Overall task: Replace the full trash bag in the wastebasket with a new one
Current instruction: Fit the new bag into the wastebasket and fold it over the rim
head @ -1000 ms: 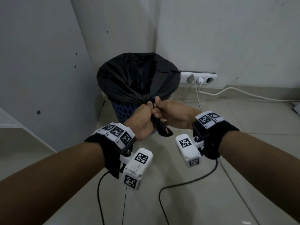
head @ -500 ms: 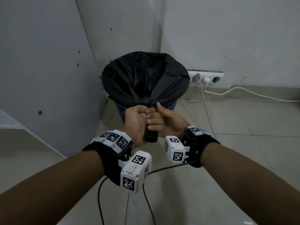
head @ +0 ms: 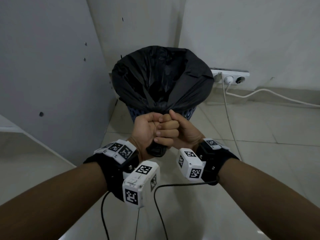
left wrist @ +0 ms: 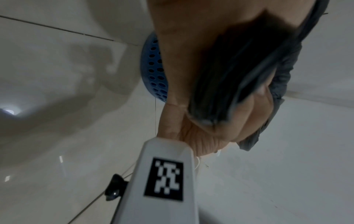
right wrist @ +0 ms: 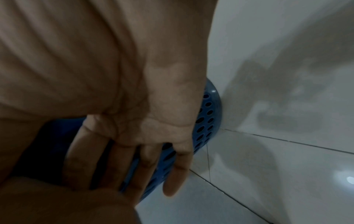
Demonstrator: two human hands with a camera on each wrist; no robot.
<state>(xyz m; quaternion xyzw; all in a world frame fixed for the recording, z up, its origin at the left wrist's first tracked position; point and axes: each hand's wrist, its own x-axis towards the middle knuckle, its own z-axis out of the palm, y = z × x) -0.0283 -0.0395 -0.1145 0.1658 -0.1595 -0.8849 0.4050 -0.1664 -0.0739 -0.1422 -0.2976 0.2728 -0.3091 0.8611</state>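
— Trash bag [head: 161,80]: where?
— In the blue wastebasket [head: 189,112], its gathered neck pulled toward the person.
— Grip?
— Left hand [head: 144,129] and right hand [head: 174,130], touching, both clench that neck; the tail hangs below.

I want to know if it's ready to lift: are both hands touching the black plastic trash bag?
Touching. The head view shows the left hand and right hand gripping the gathered neck of the black plastic trash bag.
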